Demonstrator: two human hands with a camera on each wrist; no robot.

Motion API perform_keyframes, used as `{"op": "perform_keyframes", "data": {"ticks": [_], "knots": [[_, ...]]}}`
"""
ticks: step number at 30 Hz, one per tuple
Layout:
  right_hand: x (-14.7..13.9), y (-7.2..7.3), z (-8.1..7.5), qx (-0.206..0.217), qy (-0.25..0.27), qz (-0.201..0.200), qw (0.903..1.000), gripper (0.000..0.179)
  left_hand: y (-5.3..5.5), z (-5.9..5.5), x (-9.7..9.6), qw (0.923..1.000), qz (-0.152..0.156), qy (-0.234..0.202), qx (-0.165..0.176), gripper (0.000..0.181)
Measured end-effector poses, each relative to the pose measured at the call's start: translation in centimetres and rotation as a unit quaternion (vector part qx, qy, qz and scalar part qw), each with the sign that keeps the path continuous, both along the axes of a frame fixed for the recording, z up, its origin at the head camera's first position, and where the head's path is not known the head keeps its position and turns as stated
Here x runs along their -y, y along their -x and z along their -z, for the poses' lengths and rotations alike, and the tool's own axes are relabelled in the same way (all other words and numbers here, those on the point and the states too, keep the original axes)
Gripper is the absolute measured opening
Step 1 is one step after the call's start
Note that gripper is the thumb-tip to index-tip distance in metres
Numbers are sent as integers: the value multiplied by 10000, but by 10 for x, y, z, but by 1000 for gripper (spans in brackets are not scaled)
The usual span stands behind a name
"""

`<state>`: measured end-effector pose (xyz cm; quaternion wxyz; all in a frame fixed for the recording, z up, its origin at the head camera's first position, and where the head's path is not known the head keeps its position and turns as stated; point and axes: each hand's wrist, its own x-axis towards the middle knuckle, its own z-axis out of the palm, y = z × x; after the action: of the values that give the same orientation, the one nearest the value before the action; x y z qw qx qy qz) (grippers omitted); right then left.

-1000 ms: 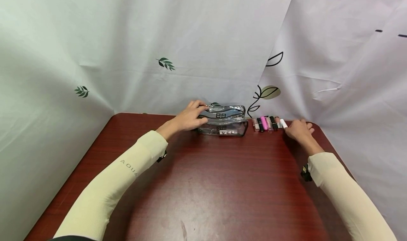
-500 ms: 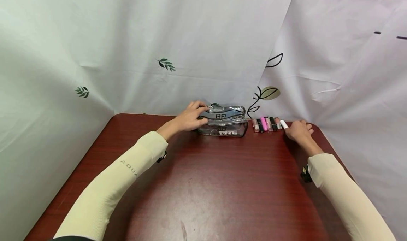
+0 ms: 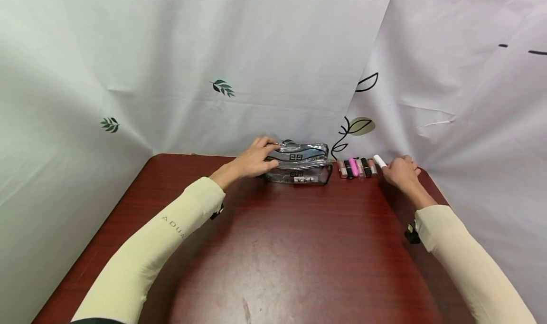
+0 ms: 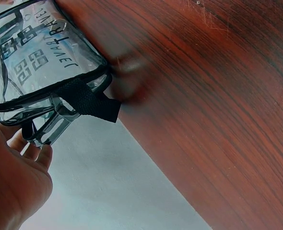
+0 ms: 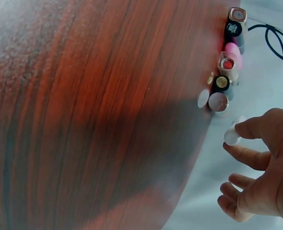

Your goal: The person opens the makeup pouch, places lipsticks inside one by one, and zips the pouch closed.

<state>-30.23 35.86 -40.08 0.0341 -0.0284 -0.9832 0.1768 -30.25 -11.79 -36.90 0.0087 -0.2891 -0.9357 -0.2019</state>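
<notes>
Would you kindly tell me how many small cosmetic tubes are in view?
7. Right of the pouch, in order: brownish tube, black tube, magenta tube, clear-cased tube, second black tube, second brownish tube; then white tube, in the right hand.

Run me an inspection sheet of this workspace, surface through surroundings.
Surface: red-brown wood-grain table, with a pale scuff toward the person.
Job's things: clear bag with black trim, near the far edge; row of small cosmetic tubes to its right; white tube past the row.
Clutter: nothing seen.
Hands: left hand holds the bag's left end; right hand pinches the white tube.
Cables: nothing seen.
Surroundings: pale fabric backdrop with leaf prints.
</notes>
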Motion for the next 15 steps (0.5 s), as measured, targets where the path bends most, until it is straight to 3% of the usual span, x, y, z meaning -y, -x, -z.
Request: {"op": "perform_keyframes", "data": {"ticks": [11, 15], "knots": [[16, -4, -9, -640, 204, -273, 9974, 41, 1, 1, 1, 10000, 14, 73, 40, 73], [22, -5, -14, -692, 315, -357, 9965, 43, 0, 0, 1, 9999, 19, 79, 85, 72]]}}
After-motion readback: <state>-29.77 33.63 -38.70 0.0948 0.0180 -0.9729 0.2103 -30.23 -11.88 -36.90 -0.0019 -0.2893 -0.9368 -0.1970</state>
